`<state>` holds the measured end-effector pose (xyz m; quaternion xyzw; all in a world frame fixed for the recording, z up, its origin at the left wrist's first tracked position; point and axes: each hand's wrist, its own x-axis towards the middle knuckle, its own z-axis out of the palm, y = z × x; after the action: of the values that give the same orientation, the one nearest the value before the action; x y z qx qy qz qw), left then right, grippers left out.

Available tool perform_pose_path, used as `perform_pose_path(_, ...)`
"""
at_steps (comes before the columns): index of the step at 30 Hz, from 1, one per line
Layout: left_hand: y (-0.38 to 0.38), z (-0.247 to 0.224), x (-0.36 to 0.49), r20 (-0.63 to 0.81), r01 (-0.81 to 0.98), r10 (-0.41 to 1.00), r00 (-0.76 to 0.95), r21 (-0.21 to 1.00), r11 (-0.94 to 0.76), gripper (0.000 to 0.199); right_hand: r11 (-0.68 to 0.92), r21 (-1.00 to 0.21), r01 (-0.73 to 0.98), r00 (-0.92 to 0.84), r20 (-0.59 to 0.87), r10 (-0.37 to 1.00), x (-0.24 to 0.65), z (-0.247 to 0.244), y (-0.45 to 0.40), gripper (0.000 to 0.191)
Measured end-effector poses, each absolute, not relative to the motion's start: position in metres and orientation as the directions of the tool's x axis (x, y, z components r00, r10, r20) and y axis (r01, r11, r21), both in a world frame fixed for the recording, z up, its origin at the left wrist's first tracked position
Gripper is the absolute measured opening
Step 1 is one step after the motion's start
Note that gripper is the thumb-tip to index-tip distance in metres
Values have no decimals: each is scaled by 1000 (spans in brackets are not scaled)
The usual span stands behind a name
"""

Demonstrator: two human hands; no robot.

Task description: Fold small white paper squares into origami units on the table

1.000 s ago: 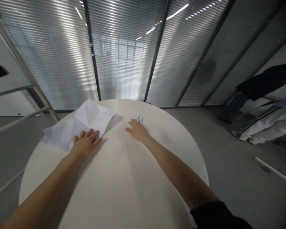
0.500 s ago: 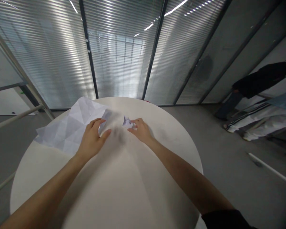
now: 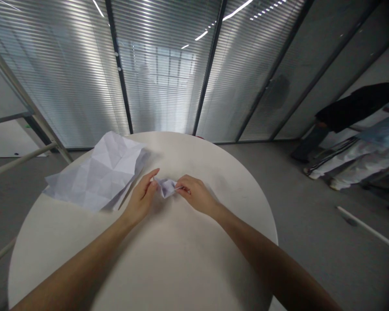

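Note:
A small piece of folded white paper [image 3: 167, 188] is stretched between my two hands, over the middle of the table. My left hand [image 3: 141, 198] pinches its left edge between thumb and fingers. At its right edge, my right hand [image 3: 197, 193] grips the paper with closed fingertips. The small paper has several creases and points; its exact shape is too small to make out. To the left of my left hand lies a large creased sheet of white paper [image 3: 100, 170], partly raised off the tabletop along its right side.
The round white table [image 3: 188, 259] carries all the paper. Beyond it stands a glass wall with blinds [image 3: 168, 86]. A metal frame [image 3: 42, 116] rises at the left. Two people, one in a dark top [image 3: 353, 110], stand at the right. A white bar [image 3: 369, 229] is near the floor there.
My right hand has drawn the small folded paper toward me and slightly left. My left hand has moved right, from apart and open to pinching the paper's left edge.

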<state>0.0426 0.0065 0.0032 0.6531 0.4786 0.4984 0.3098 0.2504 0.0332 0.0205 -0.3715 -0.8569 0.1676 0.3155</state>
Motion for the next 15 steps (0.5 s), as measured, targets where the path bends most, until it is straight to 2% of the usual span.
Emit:
perform_pose_path(2, 3, 7, 44, 374, 312, 923, 86, 870, -382, 36, 686, -563, 461, -543, 433, 719, 250, 24, 23, 10)
perform_pose_path(5, 1, 7, 46, 353, 125, 935, 43, 926, -355, 33, 651, -666, 364, -484, 462, 743, 251, 27, 19, 6)
perform_pose_path(8, 2, 3, 45, 303, -61, 951, 66, 952, -300, 44, 586, -765, 266, -400, 466, 790, 253, 27, 20, 3)
perform_pose_path(12, 3, 4, 43, 312, -167, 944, 106, 942, -293, 63, 506, -838, 206, -439, 383, 813, 253, 23, 17, 6)
perform_pose_path(15, 1, 8, 43, 286, -175, 946, 154, 950, -259, 45, 359, -928, 96, -438, 285, 853, 249, 19, 15, 12)
